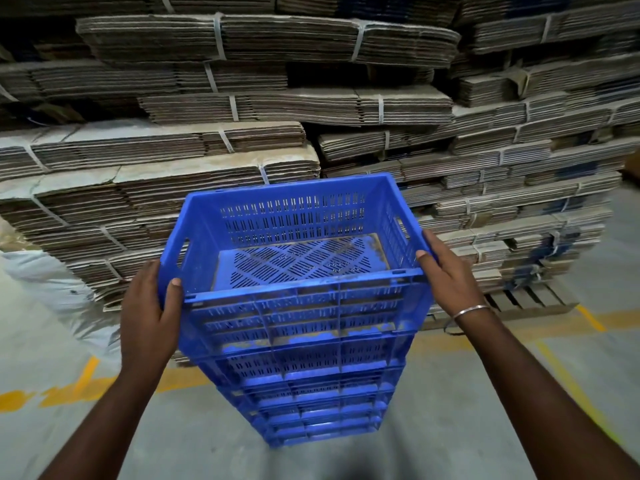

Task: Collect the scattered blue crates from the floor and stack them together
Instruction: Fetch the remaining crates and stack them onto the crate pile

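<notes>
The fingers of the left hand [147, 313] lay hidden behind the top crate [294, 244] at nine o'clock; only the thumb showed. The stack of crates [311, 393] blurred toward six o'clock, its foot indistinct. The cardboard bundles [242, 98] ran off the frame at twelve, three and nine o'clock.

The grey concrete floor [519, 427] bears worn yellow painted lines [69, 393]. A stack of blue crates [311, 393] stands on it, with a wooden pallet [526, 303] of bundled flat cardboard [242, 140] just behind.
</notes>
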`<state>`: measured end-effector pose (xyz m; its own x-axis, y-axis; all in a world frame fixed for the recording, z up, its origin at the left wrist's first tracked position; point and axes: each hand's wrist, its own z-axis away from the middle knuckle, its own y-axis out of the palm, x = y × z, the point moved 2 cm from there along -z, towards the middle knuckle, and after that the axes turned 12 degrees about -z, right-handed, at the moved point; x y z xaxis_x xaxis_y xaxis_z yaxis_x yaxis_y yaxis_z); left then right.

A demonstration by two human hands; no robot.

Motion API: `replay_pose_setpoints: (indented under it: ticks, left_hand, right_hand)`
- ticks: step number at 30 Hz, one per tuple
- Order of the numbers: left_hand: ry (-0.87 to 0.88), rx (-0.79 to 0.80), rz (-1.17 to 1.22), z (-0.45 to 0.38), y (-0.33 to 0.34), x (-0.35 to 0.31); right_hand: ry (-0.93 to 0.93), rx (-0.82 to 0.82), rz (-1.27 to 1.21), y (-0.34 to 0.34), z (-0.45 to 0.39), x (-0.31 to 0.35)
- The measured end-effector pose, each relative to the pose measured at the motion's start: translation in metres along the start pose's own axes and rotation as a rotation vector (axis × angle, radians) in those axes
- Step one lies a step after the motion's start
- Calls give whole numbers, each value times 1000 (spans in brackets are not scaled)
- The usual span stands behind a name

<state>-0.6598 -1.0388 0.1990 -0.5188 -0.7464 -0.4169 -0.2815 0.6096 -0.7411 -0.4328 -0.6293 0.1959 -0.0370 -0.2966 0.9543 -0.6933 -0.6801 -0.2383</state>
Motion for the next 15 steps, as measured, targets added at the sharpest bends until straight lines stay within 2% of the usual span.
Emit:
replay_pose_setpoints:
  ticks: [3,5,10,15]
  left_hand:
    - [41,37,-231,4,8,-1]
    - [79,56,-301,10,11,-11]
    - [6,109,-326,26,11,-35]
    - [-10,183,-375,25,12,-32]
  right_hand:
    - [66,9,-100,-4,1,0]
    - [101,-10,-134,-4,2,-1]
    - [122,-7,-190,-3,2,-8]
    - [83,-28,-219,2,2,-12]
